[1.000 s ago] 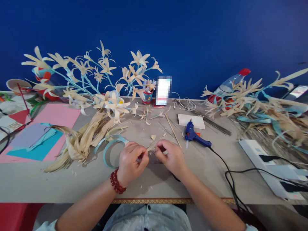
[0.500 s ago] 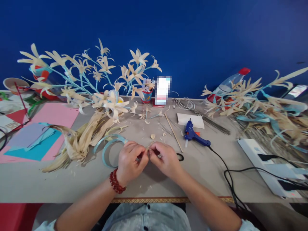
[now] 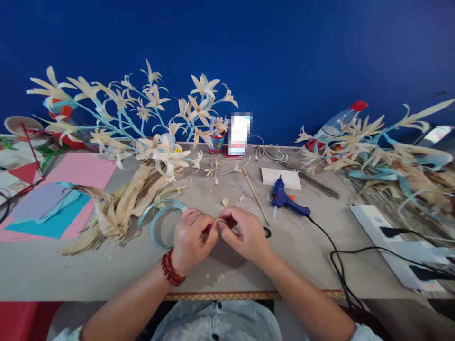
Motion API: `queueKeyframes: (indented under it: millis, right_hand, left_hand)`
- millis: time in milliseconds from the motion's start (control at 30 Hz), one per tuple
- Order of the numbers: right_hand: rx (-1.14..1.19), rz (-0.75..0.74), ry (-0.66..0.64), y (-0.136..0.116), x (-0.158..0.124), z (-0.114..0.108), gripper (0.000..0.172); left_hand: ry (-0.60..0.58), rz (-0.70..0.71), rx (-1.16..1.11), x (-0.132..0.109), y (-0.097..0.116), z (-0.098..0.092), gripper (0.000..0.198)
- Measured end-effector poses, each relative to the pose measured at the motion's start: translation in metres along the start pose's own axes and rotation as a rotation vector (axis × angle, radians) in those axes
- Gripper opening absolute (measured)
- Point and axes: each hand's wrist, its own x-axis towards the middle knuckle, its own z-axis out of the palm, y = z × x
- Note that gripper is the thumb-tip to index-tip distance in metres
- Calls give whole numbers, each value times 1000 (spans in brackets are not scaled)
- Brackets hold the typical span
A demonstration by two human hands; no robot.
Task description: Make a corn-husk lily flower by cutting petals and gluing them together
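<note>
My left hand [image 3: 196, 237] and my right hand [image 3: 243, 232] meet fingertip to fingertip above the near middle of the table. Both are closed in a pinch on a small pale strip of husk [image 3: 219, 220], mostly hidden by the fingers. Just left of my left hand lies a coil of light blue tape [image 3: 156, 225]. Beyond it rests a bundle of dried corn husks [image 3: 117, 213]. A small husk scrap [image 3: 225, 202] sits just past my fingertips. Part of a black ring-shaped handle [image 3: 267, 232] shows beside my right hand.
A blue glue gun [image 3: 286, 199] with a black cord lies at right, near a white power strip [image 3: 391, 251]. Husk flowers [image 3: 152, 99] on blue stems stand at back left, more at right. A thin stick [image 3: 256, 196], a phone [image 3: 239, 135] and coloured paper [image 3: 53, 227] are around.
My right fingers have shifted slightly at the pinch, and a little more of the pale strip shows between the hands. Everything else stays in place.
</note>
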Motion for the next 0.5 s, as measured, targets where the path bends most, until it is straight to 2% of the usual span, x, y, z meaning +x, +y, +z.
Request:
queueKeyframes:
  millis: [133, 300, 400, 500]
  right_hand:
    - [-80, -19, 31, 7, 1, 1, 9]
    - [-93, 18, 166, 17, 1, -12, 7]
    - [-3, -11, 80, 10, 2, -12, 8]
    - [-12, -21, -2, 3, 2, -5, 6]
  left_hand:
    - [2, 10, 3, 0, 0, 1, 14]
    - [41, -19, 6, 2, -1, -1, 16]
    - [7, -10, 9, 2, -1, 0, 15]
    - [-28, 5, 7, 0, 0, 1, 15]
